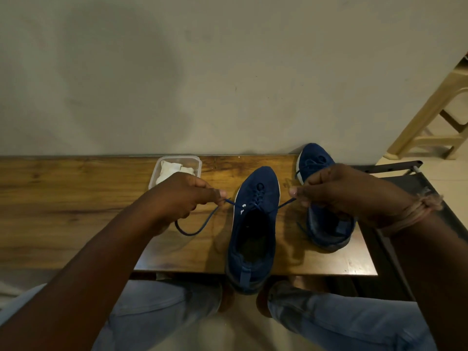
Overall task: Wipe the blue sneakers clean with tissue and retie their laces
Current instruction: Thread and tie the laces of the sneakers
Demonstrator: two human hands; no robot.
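Observation:
Two blue sneakers stand on a wooden table (76, 198), toes toward the wall. The near sneaker (253, 229) sits in the middle, its heel over the table's front edge. My left hand (182, 198) pinches the left end of its blue lace (202, 221), which loops down below the hand. My right hand (339, 191) pinches the right end of the same lace, pulled out sideways. The second sneaker (321, 224) stands to the right, partly hidden behind my right hand. A clear plastic tub (177, 163) with white tissue lies behind my left hand.
A plain wall rises right behind the table. A beige plastic stool (430, 117) stands on the floor at the far right. A dark metal frame (405, 178) adjoins the table's right end. My knees in jeans are below the table's front edge.

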